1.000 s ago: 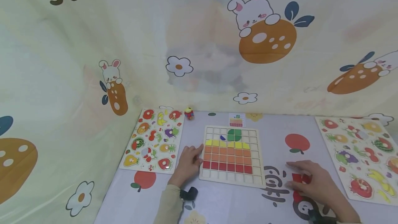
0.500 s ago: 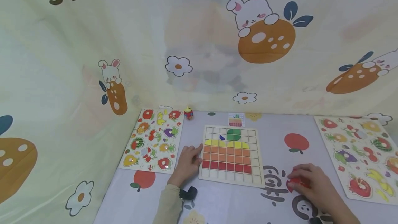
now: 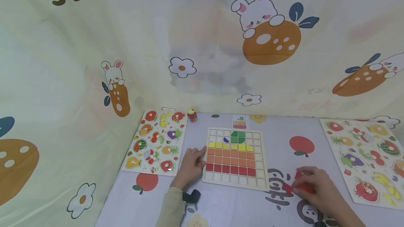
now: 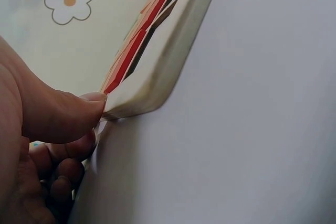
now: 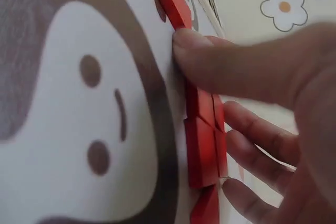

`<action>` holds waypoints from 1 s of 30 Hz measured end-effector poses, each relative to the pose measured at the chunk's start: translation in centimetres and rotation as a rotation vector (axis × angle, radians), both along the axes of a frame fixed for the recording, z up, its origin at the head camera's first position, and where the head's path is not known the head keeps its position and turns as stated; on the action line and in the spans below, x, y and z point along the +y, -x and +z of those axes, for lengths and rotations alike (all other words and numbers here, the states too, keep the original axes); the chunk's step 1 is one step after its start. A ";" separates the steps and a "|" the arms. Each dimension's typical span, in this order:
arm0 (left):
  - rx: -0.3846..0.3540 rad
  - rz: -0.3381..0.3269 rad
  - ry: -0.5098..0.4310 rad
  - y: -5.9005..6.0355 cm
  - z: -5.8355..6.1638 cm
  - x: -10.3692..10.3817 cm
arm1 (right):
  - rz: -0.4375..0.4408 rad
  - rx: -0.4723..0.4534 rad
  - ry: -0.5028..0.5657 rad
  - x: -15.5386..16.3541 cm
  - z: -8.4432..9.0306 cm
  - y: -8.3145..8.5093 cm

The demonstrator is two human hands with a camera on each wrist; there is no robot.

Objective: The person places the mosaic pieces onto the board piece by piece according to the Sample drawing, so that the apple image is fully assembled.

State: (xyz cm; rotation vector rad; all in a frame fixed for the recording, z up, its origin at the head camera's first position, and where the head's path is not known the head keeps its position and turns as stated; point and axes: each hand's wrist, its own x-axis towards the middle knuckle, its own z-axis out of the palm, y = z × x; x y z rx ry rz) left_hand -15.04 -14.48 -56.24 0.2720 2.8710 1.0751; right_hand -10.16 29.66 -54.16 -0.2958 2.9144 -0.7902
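Observation:
A wooden grid board (image 3: 263, 171) lies mid-table in the head view. Rows of yellow, orange and red blocks (image 3: 230, 169) fill part of it, with a green shape (image 3: 238, 137) and a small blue piece (image 3: 226, 139) above. My left hand (image 3: 190, 165) touches the board's left edge with thumb and extended index finger. To the right of the board, my right hand (image 3: 317, 186) pinches at loose red blocks (image 5: 202, 150) with thumb and fingers. One pointed red block (image 3: 288, 187) sticks out past the thumb; the fingers partly hide the others.
Fruit puzzle boards lie at the left (image 3: 154, 143) and right (image 3: 366, 160). Behind the grid board are a small picture card (image 3: 240, 122) and a small red, yellow and blue figure (image 3: 192, 115). A printed curtain (image 3: 208, 27) hangs along the back.
My right hand has closed over the red blocks from a wider finger spread. A pointed red block now shows left of its thumb. The left hand and board stay in place.

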 end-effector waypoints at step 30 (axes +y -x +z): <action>-0.002 0.006 -0.005 0.2 -0.1 -0.1 | -0.180 0.121 0.118 -3.7 0.6 -0.2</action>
